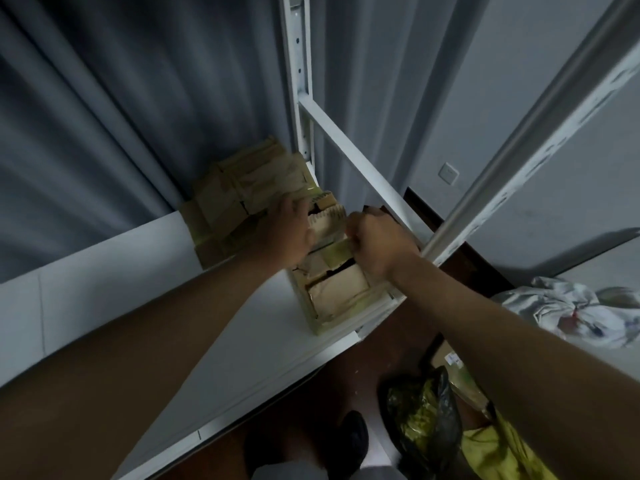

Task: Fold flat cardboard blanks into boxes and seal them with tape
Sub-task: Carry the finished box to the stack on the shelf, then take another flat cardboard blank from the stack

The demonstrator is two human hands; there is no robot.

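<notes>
Bundles of flat brown cardboard blanks (337,292) lie on a white shelf board (242,341), stacked toward the back corner. My left hand (289,233) lies over the upper part of one bundle, and its fingers curl over the corrugated edges of the blanks (327,220). My right hand (377,245) is closed in a fist just right of it. Its thumb and fingers pinch the end of a yellowish tape band (330,251) that runs across the bundle. More bundles (249,188) sit behind, partly hidden by my left hand.
White metal rack posts (298,64) and a diagonal brace (349,154) frame the shelf. A grey curtain (121,116) hangs behind. On the dark floor lie a black bag with yellow-green contents (426,414), a crumpled cloth (568,310) and a dark shoe (353,434).
</notes>
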